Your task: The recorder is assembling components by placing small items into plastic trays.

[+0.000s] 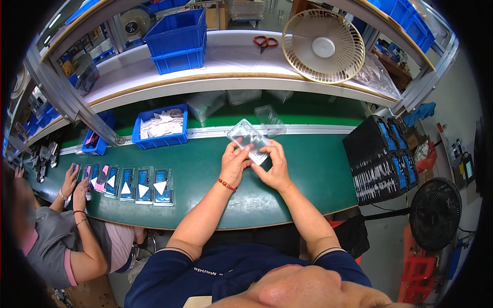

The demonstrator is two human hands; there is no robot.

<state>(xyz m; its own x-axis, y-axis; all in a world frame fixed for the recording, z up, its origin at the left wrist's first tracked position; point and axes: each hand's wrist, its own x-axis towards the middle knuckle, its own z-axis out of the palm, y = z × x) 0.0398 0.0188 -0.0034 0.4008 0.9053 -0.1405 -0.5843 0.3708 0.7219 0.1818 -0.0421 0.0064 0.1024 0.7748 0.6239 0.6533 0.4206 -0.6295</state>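
Above the green table, my left hand (234, 165) grips the left side of a transparent plastic blister shell (244, 132), its fingers closed at the lower edge. My right hand (276, 168) pinches the same shell from the right, thumb and fingers near its lower right corner. The shell is tilted, with moulded hollows showing through it. Just beyond it lies another transparent shell (270, 121), close to the metal rail. To the left, a row of several packs (144, 186) with blue inserts and white triangular pieces lies on the table.
A co-worker's hands (79, 196) work at the row's left end. A blue bin (161, 138) of white pieces stands at the back left. Stacked black trays (377, 161) rise on the right. Overhead, the shelf (241, 77) carries blue bins, red-handled scissors (265, 43) and a fan grille (323, 47).
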